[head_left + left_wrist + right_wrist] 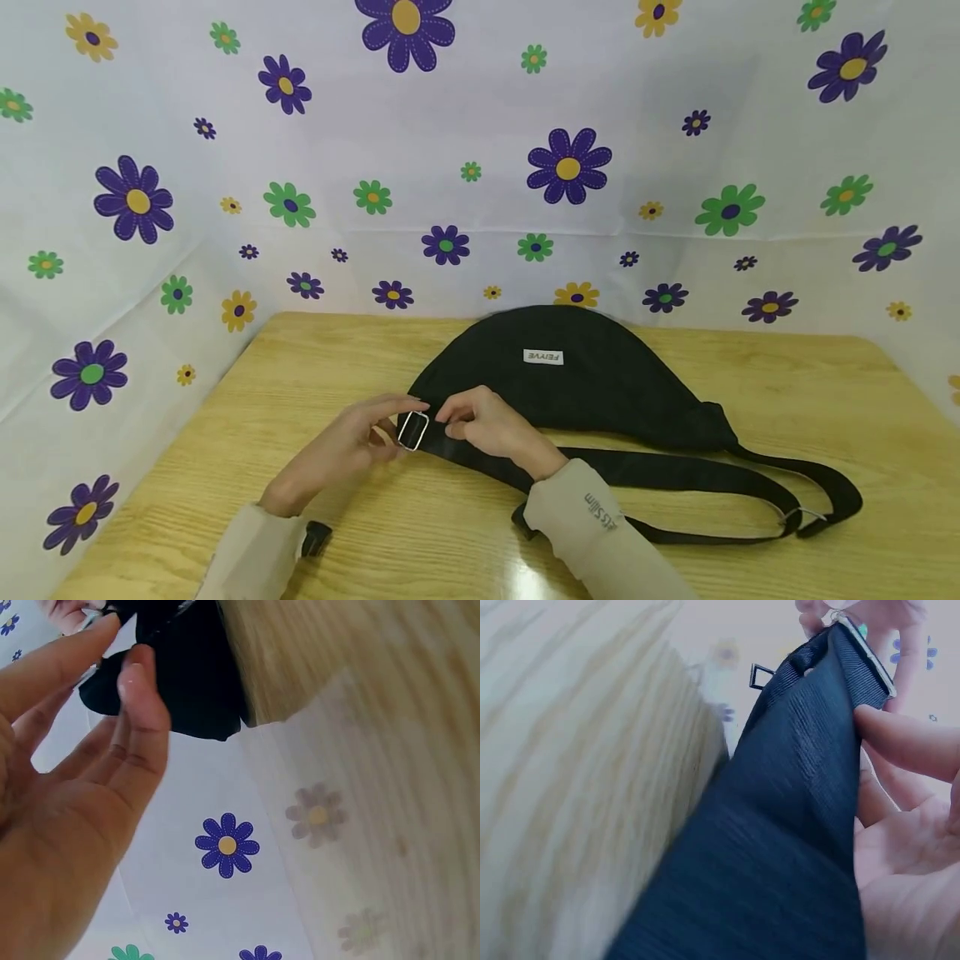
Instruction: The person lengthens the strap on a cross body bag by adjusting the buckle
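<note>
A black waist bag with a small white label lies on the wooden table. At its left end, my left hand holds a silver rectangular buckle between thumb and fingers. Black webbing passes through this buckle. Just to the right, my right hand pinches the black strap near the buckle. In the right wrist view the strap runs wide and slightly folded up to the buckle, the thumb at its edge. The left wrist view shows the left hand's fingers bent around the buckle, partly hiding it.
The strap loops to the right across the table, where a second metal slider sits on it. A small square ring hangs by the webbing. A white flower-printed cloth stands behind the table.
</note>
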